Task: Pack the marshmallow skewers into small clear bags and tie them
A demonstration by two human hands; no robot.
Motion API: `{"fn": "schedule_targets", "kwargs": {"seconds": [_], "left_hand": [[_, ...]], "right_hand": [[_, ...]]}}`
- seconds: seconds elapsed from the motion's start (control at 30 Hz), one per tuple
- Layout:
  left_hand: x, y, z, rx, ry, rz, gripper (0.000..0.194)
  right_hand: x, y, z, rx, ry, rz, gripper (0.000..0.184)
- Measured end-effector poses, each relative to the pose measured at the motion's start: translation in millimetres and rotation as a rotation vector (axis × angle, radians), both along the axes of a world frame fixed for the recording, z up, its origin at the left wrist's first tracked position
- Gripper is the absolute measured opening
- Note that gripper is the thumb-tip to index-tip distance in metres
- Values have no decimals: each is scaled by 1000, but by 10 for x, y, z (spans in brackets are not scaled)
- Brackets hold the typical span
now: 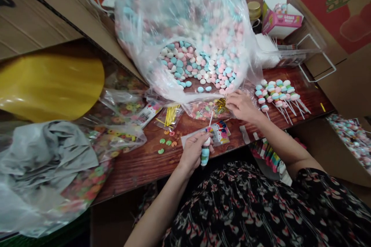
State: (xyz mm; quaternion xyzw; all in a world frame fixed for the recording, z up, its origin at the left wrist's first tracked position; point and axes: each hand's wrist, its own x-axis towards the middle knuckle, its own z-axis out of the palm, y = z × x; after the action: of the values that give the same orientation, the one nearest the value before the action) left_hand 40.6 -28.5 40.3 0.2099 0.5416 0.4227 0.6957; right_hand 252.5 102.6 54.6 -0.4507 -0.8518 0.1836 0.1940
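Observation:
My left hand (193,148) is closed around a candy skewer (205,156) of pale blue and white candies that seems wrapped in a clear bag, candies down and white stick (211,119) up. Just to its right, my right hand (240,104) pinches at a bunch of shiny gold twist ties (220,103) lying on a bag of small coloured candies (199,111). Its fingertips partly hide which ties they hold. Beneath my left hand, printed clear bags (222,132) lie on the table. Several loose ring candies (169,142) are to its left.
A big open plastic bag (185,7) of pastel candies fills the back. Finished-looking candy skewers (278,94) lie in a pile on the right. A clear tray (310,42) stands behind them. Yellow sticks (172,115) and a grey cloth (49,158) are leftward. Cardboard boxes (348,154) flank the table.

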Motion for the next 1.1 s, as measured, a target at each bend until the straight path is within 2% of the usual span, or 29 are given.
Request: {"fn": "schedule_targets", "kwargs": {"seconds": [0.13, 0.2, 0.3, 0.37, 0.47, 0.6, 0.77, 0.93, 1.0, 1.1], "left_hand": [[59, 6, 86, -16, 33, -28, 34], [93, 32, 110, 10, 58, -34, 32], [159, 83, 125, 46, 82, -14, 28], [211, 109, 128, 78, 79, 28, 27], [271, 113, 118, 159, 57, 81, 22], [270, 42, 49, 251, 34, 72, 23], [230, -61, -47, 252, 87, 98, 27], [239, -61, -8, 254, 70, 128, 28], [241, -48, 23, 242, 85, 128, 29], [234, -35, 43, 215, 155, 135, 27]], "right_hand": [[119, 128, 113, -160, 314, 14, 18], [103, 30, 217, -114, 419, 35, 17], [-39, -311, 315, 39, 455, 116, 15], [-178, -561, 282, 135, 415, 141, 15], [-356, -800, 119, 204, 389, 135, 23], [-431, -868, -42, 157, 434, 68, 24], [-423, -910, -43, 49, 448, -10, 31], [-459, -982, -78, 138, 384, -20, 47], [-474, -1018, -103, 197, 399, -39, 44], [-471, -1097, -129, 209, 498, -123, 25]]}}
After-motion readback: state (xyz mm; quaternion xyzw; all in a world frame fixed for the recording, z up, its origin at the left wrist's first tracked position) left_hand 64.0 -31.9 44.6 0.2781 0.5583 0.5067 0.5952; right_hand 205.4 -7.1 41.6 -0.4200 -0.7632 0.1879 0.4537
